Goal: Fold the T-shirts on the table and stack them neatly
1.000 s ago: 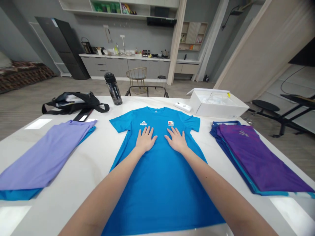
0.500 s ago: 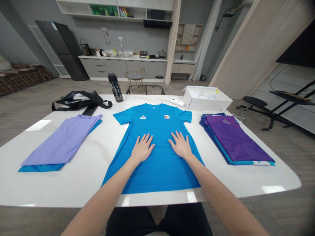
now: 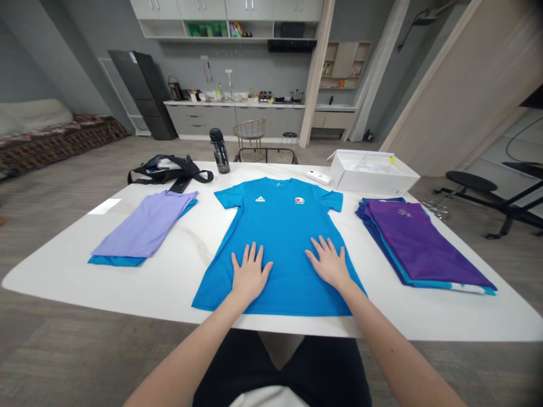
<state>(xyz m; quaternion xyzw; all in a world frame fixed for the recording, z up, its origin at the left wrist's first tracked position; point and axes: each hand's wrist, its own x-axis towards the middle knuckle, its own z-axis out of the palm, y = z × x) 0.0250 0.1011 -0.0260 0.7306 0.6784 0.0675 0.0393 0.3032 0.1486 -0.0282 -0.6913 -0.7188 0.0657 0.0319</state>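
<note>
i'm laying my left hand [image 3: 248, 277] and right hand [image 3: 331, 264] palm-down, splayed and gripping nothing, on the blue t-shirt [image 3: 288, 249], which is resting flat on the white table [image 3: 165, 285] between the lavender pile [image 3: 144, 226] and purple pile [image 3: 424, 243]

A bottle [image 3: 220, 155] stands upright on the table [image 3: 63, 271]. Left of the bottle lies a bag [image 3: 169, 168]; right of it, a white device [image 3: 318, 177], then an open box [image 3: 373, 182]. Behind the bottle and slightly right is a chair [image 3: 250, 132], with the counter [image 3: 195, 116] farther back. Behind it to the left are the fridge [image 3: 143, 93] and sofa [image 3: 55, 135]; well to its right, a stool [image 3: 470, 181].
</note>
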